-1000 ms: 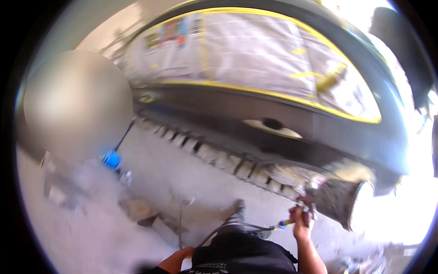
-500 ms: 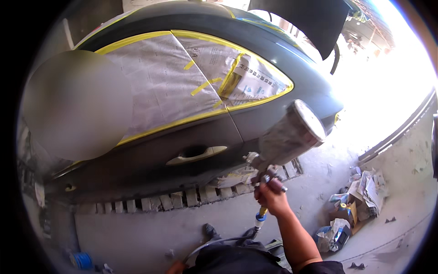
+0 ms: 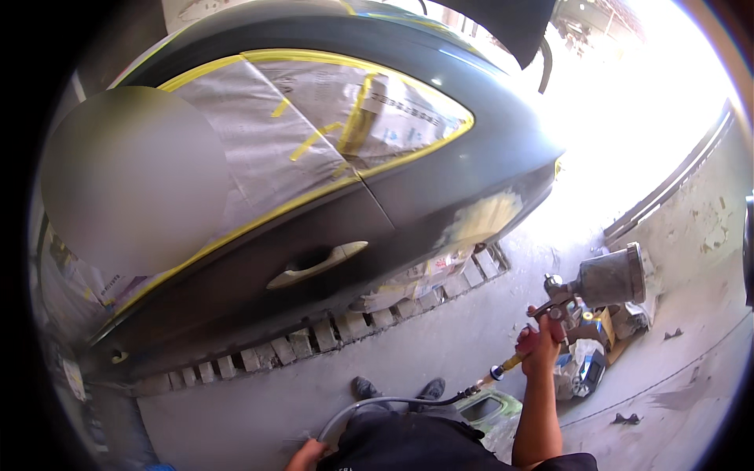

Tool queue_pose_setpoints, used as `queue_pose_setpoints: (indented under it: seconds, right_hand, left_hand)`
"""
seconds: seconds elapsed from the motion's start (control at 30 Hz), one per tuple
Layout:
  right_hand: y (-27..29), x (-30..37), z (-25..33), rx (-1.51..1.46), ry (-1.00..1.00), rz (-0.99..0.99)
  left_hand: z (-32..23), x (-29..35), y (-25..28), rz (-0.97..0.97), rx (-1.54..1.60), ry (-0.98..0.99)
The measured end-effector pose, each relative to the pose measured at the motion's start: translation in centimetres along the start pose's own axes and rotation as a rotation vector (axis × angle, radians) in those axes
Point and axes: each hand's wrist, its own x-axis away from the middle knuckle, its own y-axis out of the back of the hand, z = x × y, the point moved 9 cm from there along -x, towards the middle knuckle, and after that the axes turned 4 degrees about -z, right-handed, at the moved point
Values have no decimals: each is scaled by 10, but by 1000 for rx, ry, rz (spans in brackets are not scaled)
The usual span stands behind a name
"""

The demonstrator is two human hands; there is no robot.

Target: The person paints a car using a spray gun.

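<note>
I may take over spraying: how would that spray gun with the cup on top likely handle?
Probably top-heavy: the spray gun carries a bulky cup above the right hand. The grey hose, near the left hand, looks floppy and may drag.

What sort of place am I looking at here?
Most likely a car body and paint workshop: a dark car has its windows masked with paper and yellow tape, and the right hand holds a spray gun fed by a hose.
</note>
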Motion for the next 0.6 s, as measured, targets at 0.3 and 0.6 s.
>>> queue_pose_setpoints:
  seconds: [0.3,0.6]
  right_hand:
    - [30,-36,-162,145,-158,454]
    - [-11,-68,-306,103,-382,802]
  left_hand:
    - [-22,70,-25,-49,-247,96]
    - [-4,92,-45,-93,-529,162]
